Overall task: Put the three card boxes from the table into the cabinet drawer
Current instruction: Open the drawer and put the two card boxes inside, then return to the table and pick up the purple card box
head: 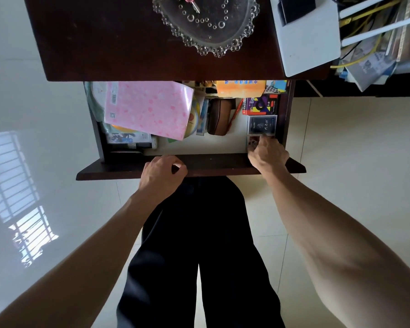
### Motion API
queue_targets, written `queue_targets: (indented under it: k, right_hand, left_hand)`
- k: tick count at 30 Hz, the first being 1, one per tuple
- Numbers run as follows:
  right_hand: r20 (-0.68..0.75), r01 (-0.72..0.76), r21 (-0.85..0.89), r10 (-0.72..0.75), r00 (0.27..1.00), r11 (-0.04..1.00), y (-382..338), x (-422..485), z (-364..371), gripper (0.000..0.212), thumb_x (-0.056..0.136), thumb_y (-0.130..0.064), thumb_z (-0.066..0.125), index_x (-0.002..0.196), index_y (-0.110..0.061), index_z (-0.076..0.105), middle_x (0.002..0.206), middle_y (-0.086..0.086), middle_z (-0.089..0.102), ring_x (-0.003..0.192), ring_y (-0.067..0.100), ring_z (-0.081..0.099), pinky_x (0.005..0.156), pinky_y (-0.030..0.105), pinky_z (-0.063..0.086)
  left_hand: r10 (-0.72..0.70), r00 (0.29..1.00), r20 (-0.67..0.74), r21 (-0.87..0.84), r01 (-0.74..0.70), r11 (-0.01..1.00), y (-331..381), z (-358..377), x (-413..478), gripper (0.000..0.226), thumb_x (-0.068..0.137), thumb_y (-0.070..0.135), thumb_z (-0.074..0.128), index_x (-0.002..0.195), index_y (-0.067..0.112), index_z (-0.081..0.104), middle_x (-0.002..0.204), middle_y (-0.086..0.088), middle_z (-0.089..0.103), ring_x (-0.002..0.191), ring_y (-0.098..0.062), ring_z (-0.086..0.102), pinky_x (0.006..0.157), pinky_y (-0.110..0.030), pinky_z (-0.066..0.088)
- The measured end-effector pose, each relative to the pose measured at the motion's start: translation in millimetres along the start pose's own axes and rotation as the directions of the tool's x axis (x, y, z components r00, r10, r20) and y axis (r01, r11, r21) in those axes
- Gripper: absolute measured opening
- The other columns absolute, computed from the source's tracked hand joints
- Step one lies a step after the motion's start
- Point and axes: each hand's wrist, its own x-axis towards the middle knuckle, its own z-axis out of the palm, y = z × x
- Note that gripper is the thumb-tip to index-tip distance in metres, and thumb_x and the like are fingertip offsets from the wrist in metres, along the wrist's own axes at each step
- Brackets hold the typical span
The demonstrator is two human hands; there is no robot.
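The cabinet drawer [199, 165] is pulled open under a dark wooden top. Along its right side lie three card boxes: a colourful one [260, 105] at the back, a dark blue one [262, 124] in the middle, and a reddish one [253, 141] nearest the front. My right hand [268, 153] reaches into the front right corner with its fingers on the reddish box, hiding most of it. My left hand [162, 170] is curled over the drawer's front panel near its middle.
The drawer also holds a pink patterned folder [149, 108], discs, a brown case [219, 117] and an orange pack [239, 87]. On the cabinet top sit a glass dish [206, 24] with keys and a white device [305, 36]. Pale floor tiles surround my dark trousers.
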Motion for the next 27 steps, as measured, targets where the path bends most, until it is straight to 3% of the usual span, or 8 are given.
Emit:
queue_targets:
  k: [4, 7, 10, 14, 17, 20, 24, 27]
  right_hand:
    - [-0.065, 0.087, 0.223, -0.074, 0.995, 0.971, 2.0, -50.4, -34.5, 0.037, 0.093, -0.043, 0.064, 0.118, -0.017, 0.063, 0.115, 0.003, 0.071, 0.099, 0.024, 0.068, 0.08, 0.033, 0.05]
    - [0.014, 0.088, 0.463, -0.106, 0.994, 0.882, 10.8, -112.2, -82.2, 0.033, 0.092, -0.041, 0.065, 0.113, -0.015, 0.07, 0.105, 0.002, 0.075, 0.073, 0.005, 0.063, 0.065, 0.017, 0.043]
    - [0.103, 0.014, 0.602, -0.096, 0.99, 0.799, 26.3, -189.7, -137.7, 0.03, 0.087, -0.043, 0.066, 0.103, -0.02, 0.074, 0.097, 0.0, 0.076, 0.084, 0.016, 0.071, 0.07, 0.023, 0.046]
    - [0.083, 0.054, 0.632, -0.137, 0.987, 0.773, 52.7, -305.1, -216.5, 0.027, 0.085, -0.046, 0.065, 0.098, -0.023, 0.074, 0.1, -0.002, 0.076, 0.095, 0.014, 0.069, 0.068, 0.022, 0.047]
    - [0.063, 0.062, 0.645, -0.134, 0.989, 0.762, 65.7, -360.1, -242.8, 0.025, 0.09, -0.039, 0.066, 0.1, -0.018, 0.073, 0.097, 0.001, 0.074, 0.093, 0.022, 0.071, 0.077, 0.034, 0.057]
    - [0.069, 0.035, 0.672, -0.11, 0.992, 0.74, 86.6, -428.8, -282.0, 0.025, 0.091, -0.038, 0.064, 0.104, -0.018, 0.072, 0.098, 0.001, 0.074, 0.095, 0.027, 0.071, 0.091, 0.043, 0.056]
    - [0.035, 0.013, 0.695, -0.052, 0.998, 0.719, 114.9, -485.0, -318.7, 0.026, 0.093, -0.036, 0.063, 0.105, -0.015, 0.072, 0.085, 0.001, 0.075, 0.073, 0.021, 0.071, 0.082, 0.037, 0.055]
    - [0.04, -0.012, 0.695, -0.023, 0.999, 0.719, 131.8, -511.7, -330.4, 0.023, 0.094, -0.034, 0.063, 0.104, -0.014, 0.071, 0.084, 0.004, 0.075, 0.073, 0.022, 0.072, 0.082, 0.039, 0.055]
  left_hand:
    - [-0.076, 0.996, 0.053, -0.018, 0.077, 0.997, 4.9, -31.7, -33.0, 0.023, 0.085, 0.034, 0.055, 0.094, 0.024, 0.073, 0.1, 0.006, 0.075, 0.1, -0.018, 0.067, 0.096, -0.042, 0.051]
    - [-0.138, 0.987, 0.078, -0.036, 0.141, 0.989, 14.9, -71.0, -82.5, 0.026, 0.083, 0.04, 0.057, 0.097, 0.024, 0.072, 0.105, 0.005, 0.074, 0.103, -0.02, 0.066, 0.092, -0.037, 0.052]
    - [-0.206, 0.976, 0.074, -0.076, 0.212, 0.974, 36.5, -114.0, -149.9, 0.038, 0.075, 0.051, 0.055, 0.094, 0.023, 0.072, 0.094, 0.002, 0.072, 0.09, -0.024, 0.065, 0.081, -0.034, 0.052]
    - [-0.149, 0.989, 0.011, -0.155, 0.149, 0.977, 69.0, -173.2, -254.1, 0.036, 0.075, 0.045, 0.049, 0.068, 0.01, 0.052, 0.059, 0.0, 0.05, 0.061, -0.023, 0.044, 0.057, -0.033, 0.038]
    - [-0.163, 0.986, 0.041, -0.249, 0.168, 0.954, 72.1, -194.8, -301.9, 0.028, 0.077, 0.045, 0.053, 0.073, 0.021, 0.067, 0.071, 0.001, 0.069, 0.071, -0.02, 0.063, 0.063, -0.032, 0.046]
    - [-0.156, 0.987, 0.034, -0.379, 0.157, 0.912, 74.8, -224.9, -368.9, 0.025, 0.081, 0.042, 0.057, 0.089, 0.023, 0.071, 0.084, 0.0, 0.074, 0.081, -0.02, 0.072, 0.073, -0.034, 0.052]
    - [-0.178, 0.984, -0.006, -0.432, 0.157, 0.888, 73.2, -247.2, -432.5, 0.021, 0.09, 0.035, 0.059, 0.1, 0.019, 0.068, 0.084, 0.004, 0.073, 0.08, -0.018, 0.073, 0.063, -0.029, 0.049]
    - [-0.199, 0.98, -0.021, -0.468, 0.166, 0.868, 66.5, -259.1, -465.2, 0.024, 0.093, 0.029, 0.059, 0.107, 0.012, 0.068, 0.086, -0.002, 0.072, 0.075, -0.019, 0.069, 0.061, -0.027, 0.048]
